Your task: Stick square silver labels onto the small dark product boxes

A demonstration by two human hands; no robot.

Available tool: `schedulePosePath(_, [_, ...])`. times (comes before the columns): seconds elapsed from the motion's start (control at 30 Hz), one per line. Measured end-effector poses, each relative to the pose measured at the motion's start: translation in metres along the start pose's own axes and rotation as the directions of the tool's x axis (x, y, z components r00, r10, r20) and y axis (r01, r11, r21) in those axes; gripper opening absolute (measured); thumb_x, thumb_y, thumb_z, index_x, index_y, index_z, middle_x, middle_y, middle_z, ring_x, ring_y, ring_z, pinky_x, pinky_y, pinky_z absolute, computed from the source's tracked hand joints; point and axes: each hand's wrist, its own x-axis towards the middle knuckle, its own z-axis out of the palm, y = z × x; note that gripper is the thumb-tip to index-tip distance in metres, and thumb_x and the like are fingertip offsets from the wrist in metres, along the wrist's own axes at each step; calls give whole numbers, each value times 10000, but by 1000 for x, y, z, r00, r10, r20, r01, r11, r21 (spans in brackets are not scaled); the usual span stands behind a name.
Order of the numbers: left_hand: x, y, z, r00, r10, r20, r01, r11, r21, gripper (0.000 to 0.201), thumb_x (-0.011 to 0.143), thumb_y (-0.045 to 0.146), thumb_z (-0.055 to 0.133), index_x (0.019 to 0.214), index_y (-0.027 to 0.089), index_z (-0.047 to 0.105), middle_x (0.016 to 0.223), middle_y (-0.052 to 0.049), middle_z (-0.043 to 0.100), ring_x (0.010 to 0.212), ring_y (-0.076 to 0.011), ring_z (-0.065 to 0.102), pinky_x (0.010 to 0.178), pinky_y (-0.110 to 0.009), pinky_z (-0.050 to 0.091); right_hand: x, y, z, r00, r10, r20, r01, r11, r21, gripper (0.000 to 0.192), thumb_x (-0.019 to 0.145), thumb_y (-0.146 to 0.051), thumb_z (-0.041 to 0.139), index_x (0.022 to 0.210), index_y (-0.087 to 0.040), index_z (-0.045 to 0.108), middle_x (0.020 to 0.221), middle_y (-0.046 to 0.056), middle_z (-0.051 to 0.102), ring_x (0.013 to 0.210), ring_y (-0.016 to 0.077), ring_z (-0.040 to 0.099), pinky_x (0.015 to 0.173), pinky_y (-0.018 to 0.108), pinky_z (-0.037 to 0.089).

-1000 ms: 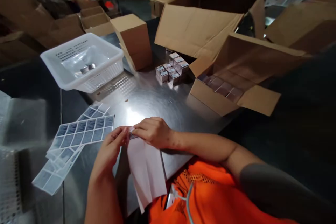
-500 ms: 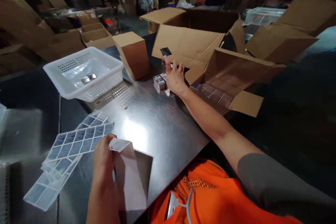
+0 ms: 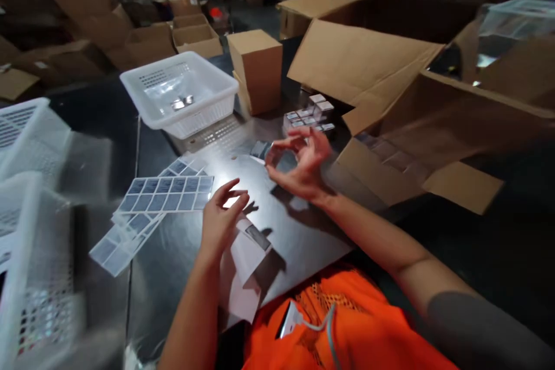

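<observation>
My right hand (image 3: 301, 165) is curled over the table. Thumb and fingertips close on a small box (image 3: 260, 151) with a dark face and a pale edge, blurred by motion. My left hand (image 3: 223, 211) is empty, thumb and fingers apart. Just below it lies a folded white paper strip (image 3: 247, 251) with a dark label (image 3: 258, 237) near its end. Left of that hand, several sheets of grey-blue labels (image 3: 167, 193) overlap on the table. Beyond my right hand stands a cluster of small boxes (image 3: 303, 118).
A white plastic basket (image 3: 217, 98) with small shiny items stands at the back left, beside a closed brown carton (image 3: 260, 72). An open carton (image 3: 381, 185) with small boxes inside is on the right. More white baskets (image 3: 47, 231) stand at the left edge.
My right hand has come back from the small boxes toward me, now with a small box at its fingertips. My left hand has let go of the paper strip. The view has turned left.
</observation>
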Motion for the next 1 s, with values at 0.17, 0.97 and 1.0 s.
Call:
schedulePosePath(0.17, [3, -10, 3, 985, 153, -74, -151, 988, 30, 695, 568, 428, 929, 1186, 232, 679, 1152, -90, 742, 1060, -238, 691, 715, -262, 480, -52, -3, 35, 993, -24, 115, 8, 991, 134, 485, 814, -360, 764, 1168, -358, 433, 1252, 102, 566, 1195, 304, 618, 1008, 543, 542])
schedulePosePath(0.97, [-7, -3, -2, 732, 614, 297, -654, 508, 560, 467, 782, 343, 842, 1217, 225, 718, 1091, -59, 790, 930, -216, 750, 844, -310, 587, -25, -14, -26, 711, 361, 604, -691, 521, 502, 574, 720, -263, 841, 1184, -234, 505, 771, -49, 691, 851, 172, 709, 739, 274, 546])
schedulePosePath(1.0, [-7, -4, -2, 728, 617, 300, -656, 499, 565, 463, 785, 346, 839, 1215, 223, 718, 1086, -56, 791, 928, -214, 751, 840, -308, 589, -25, -14, -26, 714, 364, 599, -687, 529, 498, 575, 721, -263, 840, 1183, -234, 500, 775, -48, 694, 848, 170, 708, 722, 266, 538])
